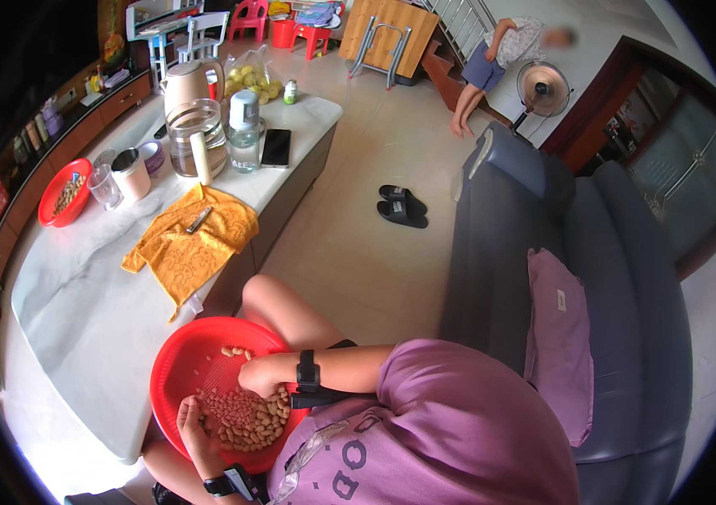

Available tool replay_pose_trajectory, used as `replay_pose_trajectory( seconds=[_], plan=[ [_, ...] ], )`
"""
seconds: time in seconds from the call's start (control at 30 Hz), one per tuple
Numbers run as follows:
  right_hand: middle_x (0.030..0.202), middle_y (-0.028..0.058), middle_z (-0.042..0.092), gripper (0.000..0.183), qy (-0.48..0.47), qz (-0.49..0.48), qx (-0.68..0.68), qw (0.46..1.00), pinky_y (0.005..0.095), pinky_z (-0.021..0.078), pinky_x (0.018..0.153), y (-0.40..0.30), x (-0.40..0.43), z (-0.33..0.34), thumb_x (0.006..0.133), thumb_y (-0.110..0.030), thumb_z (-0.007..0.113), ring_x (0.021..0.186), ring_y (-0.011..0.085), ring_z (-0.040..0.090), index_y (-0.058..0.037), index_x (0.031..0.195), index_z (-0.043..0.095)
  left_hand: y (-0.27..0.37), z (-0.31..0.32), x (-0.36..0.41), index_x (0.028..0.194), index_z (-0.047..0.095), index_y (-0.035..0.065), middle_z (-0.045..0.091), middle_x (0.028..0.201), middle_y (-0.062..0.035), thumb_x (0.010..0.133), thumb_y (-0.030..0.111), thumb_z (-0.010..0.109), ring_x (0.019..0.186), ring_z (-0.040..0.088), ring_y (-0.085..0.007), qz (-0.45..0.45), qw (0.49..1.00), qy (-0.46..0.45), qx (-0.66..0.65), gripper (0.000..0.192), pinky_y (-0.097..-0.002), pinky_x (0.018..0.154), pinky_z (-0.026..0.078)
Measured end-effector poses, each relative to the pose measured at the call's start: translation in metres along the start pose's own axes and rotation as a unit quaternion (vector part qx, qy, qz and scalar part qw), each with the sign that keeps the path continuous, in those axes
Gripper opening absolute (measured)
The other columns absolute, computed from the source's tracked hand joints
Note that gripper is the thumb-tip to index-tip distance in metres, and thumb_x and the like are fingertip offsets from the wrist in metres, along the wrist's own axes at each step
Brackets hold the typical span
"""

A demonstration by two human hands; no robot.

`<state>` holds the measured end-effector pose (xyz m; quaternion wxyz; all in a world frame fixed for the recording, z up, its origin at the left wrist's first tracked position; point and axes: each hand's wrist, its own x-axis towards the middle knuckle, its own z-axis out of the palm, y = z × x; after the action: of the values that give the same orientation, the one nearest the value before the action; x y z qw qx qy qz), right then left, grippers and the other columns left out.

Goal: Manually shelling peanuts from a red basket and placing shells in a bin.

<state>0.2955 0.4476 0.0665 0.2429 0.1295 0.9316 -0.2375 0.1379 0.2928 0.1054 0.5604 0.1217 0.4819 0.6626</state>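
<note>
A red plastic colander [165, 372] rests on my lap. Unshelled peanuts [260, 429] lie along its near side, with a heap of shelled pink peanuts [234, 404] beside them and a few more unshelled ones at the far side. My right hand [260, 375] reaches down inside the colander, fingertips low over the peanuts; whether it holds one is hidden. My left hand [197, 426] is raised at the colander's left side, its fingers curled near the thumb; I cannot tell if anything is between them.
A marble-topped coffee table [80, 303] bears an orange cloth [190, 243] with nail clippers, a glass pitcher [197, 148], a bottle, a phone and a smaller red basket [55, 208] of peanuts. A grey sofa [497, 252] stands at right. Another person [490, 60] is near the stairs.
</note>
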Motion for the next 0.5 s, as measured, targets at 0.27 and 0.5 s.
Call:
replay_pose_trajectory(
  seconds=[0.27,0.5],
  plan=[
    [0.078,0.0165,0.068,0.019,-0.024,0.013,0.006,1.0,0.0409,0.0526,0.064,-0.006,-0.006,-0.01,0.06,-0.006,0.065,0.073,0.0299,0.067,-0.0004,0.077,0.072,0.0,-0.001,0.0,0.092,0.058,0.0061,0.051,0.066,0.0011,0.095,0.018,0.053,0.042,0.035,-0.0042,0.001,1.0,-0.005,-0.003,0.014,-0.0174,0.032,0.023],
    [0.08,0.0174,0.068,0.02,-0.015,0.012,0.014,1.0,0.042,0.0523,0.068,-0.01,-0.014,-0.016,0.061,-0.007,0.064,0.075,0.0309,0.066,-0.0003,0.078,0.071,0.001,0.002,-0.001,0.093,0.06,0.0052,0.05,0.063,0.0017,0.096,0.019,0.052,0.04,0.032,-0.0036,0.004,1.0,0.002,0.0,0.016,-0.0176,0.034,0.02]
  ],
)
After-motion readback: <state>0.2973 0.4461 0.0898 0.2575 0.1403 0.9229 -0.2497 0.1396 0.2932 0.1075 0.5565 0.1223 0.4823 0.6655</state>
